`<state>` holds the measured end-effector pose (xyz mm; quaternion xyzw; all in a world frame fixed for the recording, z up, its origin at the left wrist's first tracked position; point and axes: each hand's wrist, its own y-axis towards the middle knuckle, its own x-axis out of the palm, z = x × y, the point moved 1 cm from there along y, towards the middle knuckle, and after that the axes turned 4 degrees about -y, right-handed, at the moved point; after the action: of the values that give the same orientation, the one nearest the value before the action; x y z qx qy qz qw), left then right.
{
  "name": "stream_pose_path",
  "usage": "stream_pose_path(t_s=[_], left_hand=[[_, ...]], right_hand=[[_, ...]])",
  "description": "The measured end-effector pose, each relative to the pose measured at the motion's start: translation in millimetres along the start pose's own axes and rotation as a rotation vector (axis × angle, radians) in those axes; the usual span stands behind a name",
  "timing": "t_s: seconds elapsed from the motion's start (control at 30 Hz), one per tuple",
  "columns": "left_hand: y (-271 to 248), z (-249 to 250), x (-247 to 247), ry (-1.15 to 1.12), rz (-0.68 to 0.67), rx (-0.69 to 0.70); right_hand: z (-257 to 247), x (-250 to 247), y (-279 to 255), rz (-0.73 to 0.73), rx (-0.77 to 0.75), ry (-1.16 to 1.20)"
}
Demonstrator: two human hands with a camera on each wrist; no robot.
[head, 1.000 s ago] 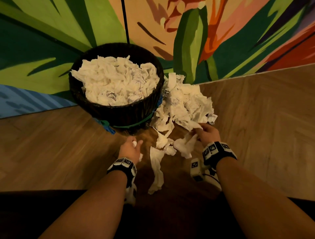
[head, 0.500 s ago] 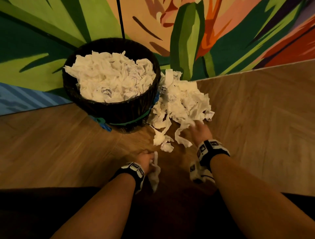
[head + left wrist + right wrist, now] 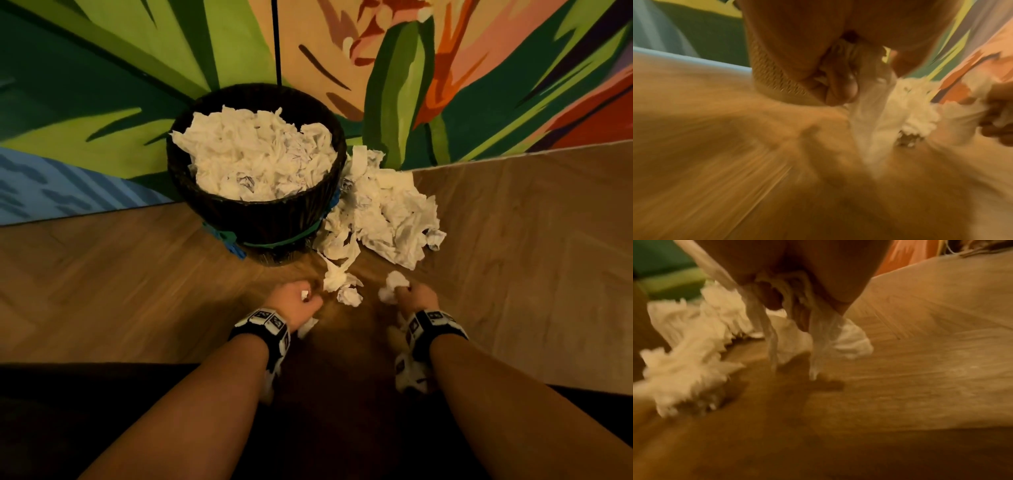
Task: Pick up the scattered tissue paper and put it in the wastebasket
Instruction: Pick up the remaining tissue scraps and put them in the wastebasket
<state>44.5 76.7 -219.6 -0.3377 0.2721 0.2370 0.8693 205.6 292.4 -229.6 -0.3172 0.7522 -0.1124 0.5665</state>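
A: How is the tissue (image 3: pixel 383 212) going to handle?

B: I'm judging it as light, soft and easily torn, so any crumpled fold is offering a hold; a loose fistful is suiting it better than a pinch on one corner.

A: What are the hands doing?

B: The left hand (image 3: pixel 296 303), low centre of the head view, is curling its fingers (image 3: pixel 840 87) round a wad, with a strip trailing from the fist. The right hand (image 3: pixel 416 298), just right of it, is clamping its fingers on another wad (image 3: pixel 394 286); the right wrist view is showing strands hanging from that grip.

A: Where is the rest lying?

B: One big heap is sitting on the floor (image 3: pixel 531 240) at centre right, touching the basket (image 3: pixel 260 219). Two or three small scraps (image 3: pixel 344 284) are lying between the hands and the heap.

A: And counts?

B: One basket, already brimming with tissue. Two hands, each holding one wad. The heap's pieces are too tangled to count.
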Motion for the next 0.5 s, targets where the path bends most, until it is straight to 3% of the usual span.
stream_pose_path(t_s=[0.17, 0.27, 0.33, 0.4, 0.5], left_hand=[[-3.7, 49.4, -14.1, 0.03, 0.048, 0.195], [-11.3, 87.7, -36.8, -0.099, 0.094, 0.29], [-22.4, 115.8, -57.9, -0.116, 0.197, 0.404], [-36.4, 141.9, -85.5, -0.175, 0.325, 0.516], [-52.5, 172.4, -133.2, -0.392, 0.411, 0.708]], right_hand=[[-26.2, -43.0, -3.6, 0.142, 0.014, 0.422], [-61.6, -68.6, -17.3, 0.207, -0.096, 0.68], [-90.6, -85.7, -34.3, 0.275, -0.195, 0.749], [-120.5, -98.8, -49.6, 0.25, -0.263, 0.859], [-162.4, -116.2, -74.5, 0.107, -0.323, 1.139]])
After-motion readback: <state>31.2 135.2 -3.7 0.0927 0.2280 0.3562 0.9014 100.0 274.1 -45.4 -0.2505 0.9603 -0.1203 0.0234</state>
